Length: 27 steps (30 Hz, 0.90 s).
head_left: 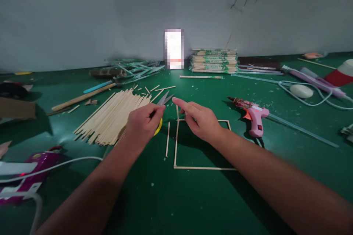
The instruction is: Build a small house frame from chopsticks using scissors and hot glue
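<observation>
My left hand (143, 121) is closed around a pair of scissors (164, 99), the blades slightly parted and a yellow handle showing beneath my palm. At the centre, my right hand (202, 119) has its index finger stretched over the top of a thin wooden stick (177, 112), with the thumb and other fingers curled close by; their contact with it is partly hidden. That stick meets the back left corner of a square stick frame (175, 143), which lies partly under my right arm. A loose short stick (167, 139) rests left of the frame.
Left are a pile of wooden sticks (107, 117), a wooden-handled tool (82, 97) and a purple glue gun (35, 172) with a white cord. A pink glue gun (256, 117) lies right. Wrapped chopsticks (213, 61) and a lit screen (174, 48) stand by the wall.
</observation>
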Each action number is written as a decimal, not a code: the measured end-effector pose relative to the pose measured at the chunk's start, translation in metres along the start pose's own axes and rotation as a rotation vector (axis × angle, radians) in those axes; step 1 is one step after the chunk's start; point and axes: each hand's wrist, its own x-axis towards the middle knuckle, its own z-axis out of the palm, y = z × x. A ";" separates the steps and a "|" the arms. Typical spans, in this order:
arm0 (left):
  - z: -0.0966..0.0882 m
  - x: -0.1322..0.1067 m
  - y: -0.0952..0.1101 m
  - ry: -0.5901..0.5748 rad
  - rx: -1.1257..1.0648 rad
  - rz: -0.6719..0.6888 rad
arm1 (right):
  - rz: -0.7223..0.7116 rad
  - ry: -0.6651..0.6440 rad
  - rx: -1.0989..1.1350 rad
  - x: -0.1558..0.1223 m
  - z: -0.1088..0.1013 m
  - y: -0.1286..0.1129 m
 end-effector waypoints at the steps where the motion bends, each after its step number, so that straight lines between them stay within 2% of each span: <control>1: 0.001 -0.001 0.003 0.028 -0.018 0.037 | -0.003 -0.002 -0.001 0.000 0.000 0.000; 4: 0.010 -0.003 0.014 0.073 -0.176 0.077 | -0.002 0.000 -0.006 0.000 0.002 0.000; 8: 0.025 -0.005 0.026 0.069 -0.361 -0.049 | -0.011 0.005 -0.016 -0.001 0.003 0.002; 11: 0.029 -0.003 0.029 0.088 -0.315 -0.093 | -0.022 -0.001 -0.018 -0.001 0.004 0.001; 15: 0.029 -0.001 0.027 0.108 -0.214 -0.061 | -0.015 0.002 -0.006 -0.002 0.004 -0.002; 18: 0.029 0.000 0.026 0.115 -0.211 -0.059 | 0.014 0.057 0.082 -0.001 -0.002 -0.007; 20: 0.030 -0.001 0.025 0.120 -0.230 -0.071 | 0.058 0.128 0.157 0.003 -0.013 -0.011; 23: 0.031 -0.001 0.025 0.116 -0.245 -0.074 | 0.181 0.199 0.217 0.015 -0.042 -0.016; 25: 0.032 -0.001 0.024 0.114 -0.250 -0.070 | 0.273 0.126 0.142 0.022 -0.064 -0.017; 27: 0.032 -0.001 0.023 0.114 -0.256 -0.066 | 0.348 -0.127 -0.043 0.025 -0.081 -0.017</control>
